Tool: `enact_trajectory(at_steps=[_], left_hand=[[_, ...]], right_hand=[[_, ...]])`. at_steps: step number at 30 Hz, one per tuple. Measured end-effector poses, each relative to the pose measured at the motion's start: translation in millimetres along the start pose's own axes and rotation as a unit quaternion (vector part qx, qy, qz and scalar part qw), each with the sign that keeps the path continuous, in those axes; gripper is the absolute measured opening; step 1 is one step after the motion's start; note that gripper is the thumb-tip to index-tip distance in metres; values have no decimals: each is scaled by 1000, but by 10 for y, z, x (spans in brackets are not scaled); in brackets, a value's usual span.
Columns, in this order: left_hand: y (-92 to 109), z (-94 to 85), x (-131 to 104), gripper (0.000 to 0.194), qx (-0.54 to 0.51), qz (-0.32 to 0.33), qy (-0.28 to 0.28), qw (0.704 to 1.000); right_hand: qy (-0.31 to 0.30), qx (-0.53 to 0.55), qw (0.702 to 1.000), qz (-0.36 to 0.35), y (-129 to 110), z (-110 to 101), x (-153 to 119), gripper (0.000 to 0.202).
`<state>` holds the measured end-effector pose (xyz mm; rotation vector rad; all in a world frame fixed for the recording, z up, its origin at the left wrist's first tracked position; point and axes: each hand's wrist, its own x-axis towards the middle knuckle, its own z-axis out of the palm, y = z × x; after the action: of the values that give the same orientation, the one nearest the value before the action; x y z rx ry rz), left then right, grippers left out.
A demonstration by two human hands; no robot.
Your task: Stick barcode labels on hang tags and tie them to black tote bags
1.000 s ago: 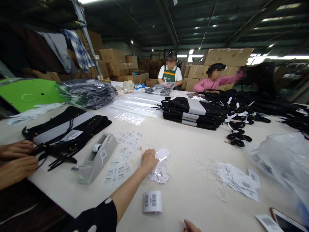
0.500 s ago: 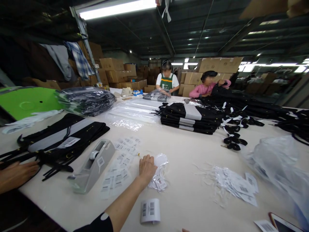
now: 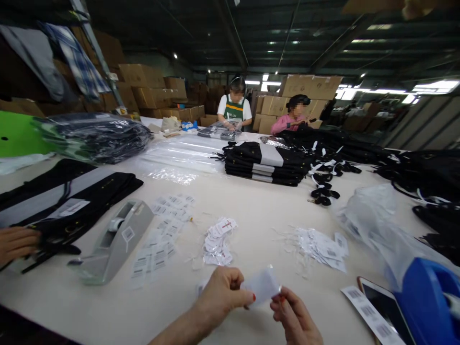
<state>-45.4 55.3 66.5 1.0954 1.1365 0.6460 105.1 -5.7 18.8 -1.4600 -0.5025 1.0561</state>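
Close in front of me, my left hand [image 3: 224, 296] pinches the left end of a white tag [image 3: 265, 286]. The fingertips of my right hand [image 3: 293, 316] are closed on its right lower corner. The tag is blurred, with no print I can read. Just beyond my left hand lies a fanned pile of white tags [image 3: 220, 241] with some red print. Left of that pile are loose sheets of barcode stickers [image 3: 163, 235]. Most of a label strip under my left hand is hidden.
A grey tape dispenser [image 3: 124, 239] stands at left, near another person's hand [image 3: 17, 244] on black garments [image 3: 104, 194]. At right lie stringed tags [image 3: 323, 249], a phone [image 3: 386, 306], a barcode strip [image 3: 372, 314] and a blue dispenser [image 3: 427, 302]. Folded black garments [image 3: 266, 163] are stacked beyond.
My left hand has come back from the tag pile with a white tag. My right hand has risen into view and grips the tag too. The view has swung right.
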Motion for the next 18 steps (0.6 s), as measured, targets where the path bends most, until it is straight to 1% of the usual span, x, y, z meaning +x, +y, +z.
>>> enact_trajectory(at_steps=[2, 3, 5, 7, 11, 16, 18], left_hand=[[-108, 145, -133, 25, -53, -33, -36, 997], [-159, 199, -176, 26, -70, -47, -44, 995], [-249, 280, -224, 27, -91, -70, -48, 992], [-316, 337, -238, 28, -107, -88, -41, 989], [-381, 409, -244, 27, -139, -97, -36, 985], [-405, 442, -258, 27, -160, -88, -36, 983], [-439, 448, -256, 31, -170, -83, -45, 981]], right_hand=[[-15, 30, 999, 16, -110, -38, 27, 40], [-22, 45, 998, 25, -130, -60, 35, 36], [-28, 68, 996, 48, -121, -98, 31, 30], [-33, 76, 994, 69, -79, -114, -1, 28], [-34, 64, 994, 80, 9, -76, -109, 31], [11, 56, 995, 78, 124, 4, -241, 36], [10, 59, 995, 86, 151, 13, -267, 38]])
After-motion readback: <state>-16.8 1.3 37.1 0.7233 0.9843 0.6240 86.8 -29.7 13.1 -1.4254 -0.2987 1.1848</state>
